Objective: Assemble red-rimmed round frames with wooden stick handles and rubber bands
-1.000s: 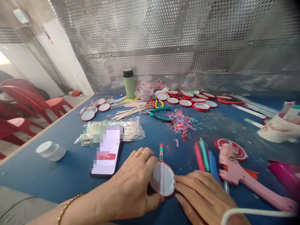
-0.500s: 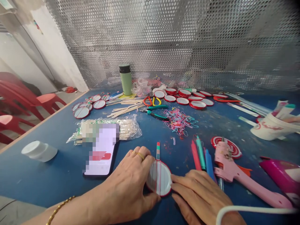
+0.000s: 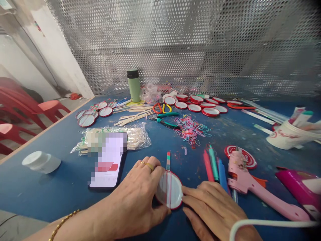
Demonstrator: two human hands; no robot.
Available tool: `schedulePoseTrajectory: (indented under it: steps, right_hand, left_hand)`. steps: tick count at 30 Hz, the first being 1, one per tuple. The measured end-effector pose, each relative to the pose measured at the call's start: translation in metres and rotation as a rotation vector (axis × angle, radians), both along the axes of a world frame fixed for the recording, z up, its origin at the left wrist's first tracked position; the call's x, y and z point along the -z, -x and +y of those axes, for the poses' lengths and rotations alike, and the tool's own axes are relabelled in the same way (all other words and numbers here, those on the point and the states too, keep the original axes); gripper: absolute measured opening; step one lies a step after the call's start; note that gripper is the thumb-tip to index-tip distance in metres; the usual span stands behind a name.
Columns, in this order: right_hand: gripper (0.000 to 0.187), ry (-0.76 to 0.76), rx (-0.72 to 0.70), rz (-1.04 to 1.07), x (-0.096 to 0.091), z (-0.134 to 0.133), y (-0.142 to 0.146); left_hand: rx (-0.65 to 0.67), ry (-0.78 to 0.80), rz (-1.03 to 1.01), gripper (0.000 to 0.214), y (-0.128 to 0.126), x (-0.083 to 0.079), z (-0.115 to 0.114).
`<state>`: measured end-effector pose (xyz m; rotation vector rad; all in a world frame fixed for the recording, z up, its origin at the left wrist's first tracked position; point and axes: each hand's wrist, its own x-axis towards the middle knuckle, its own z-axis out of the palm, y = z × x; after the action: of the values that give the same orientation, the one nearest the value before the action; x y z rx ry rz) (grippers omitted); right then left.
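In the head view, your left grip [image 3: 140, 192] is pinching the left side of the lid [image 3: 177, 191], which is lying on the counter [image 3: 72, 194] in front of you. Your right grip [image 3: 215, 204] is touching the lid's right rim with its fingertips; whether it is pinching, I cannot tell. A striped stick [image 3: 168, 161] is crossing the lid, its coloured end jutting past the far rim. A phone [image 3: 109, 175] is lying near your left grip; pens [image 3: 213, 163] are lying near your right.
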<state>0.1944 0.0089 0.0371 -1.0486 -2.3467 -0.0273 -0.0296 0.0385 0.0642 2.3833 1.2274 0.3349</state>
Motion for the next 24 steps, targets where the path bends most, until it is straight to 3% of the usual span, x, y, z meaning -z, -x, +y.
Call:
schedulePoseTrajectory:
  steps: [13, 17, 22, 24]
  right_hand:
    - [0.025, -0.061, -0.016, 0.011, 0.003, 0.004, 0.0]
    - [0.029, -0.163, -0.025, 0.108, 0.006, 0.006, 0.001]
    - [0.024, -0.058, -0.03, 0.016, 0.009, 0.005, 0.0]
    - [0.024, -0.082, -0.031, 0.049, 0.01, 0.004, -0.001]
  left_hand:
    - [0.007, 0.015, 0.012, 0.032, 0.001, -0.004, 0.001]
    - [0.014, 0.005, 0.012, 0.03, 0.002, -0.005, -0.001]
    - [0.017, 0.019, 0.036, 0.033, 0.001, -0.008, 0.0]
    - [0.015, 0.017, 0.038, 0.036, 0.001, -0.008, 0.001]
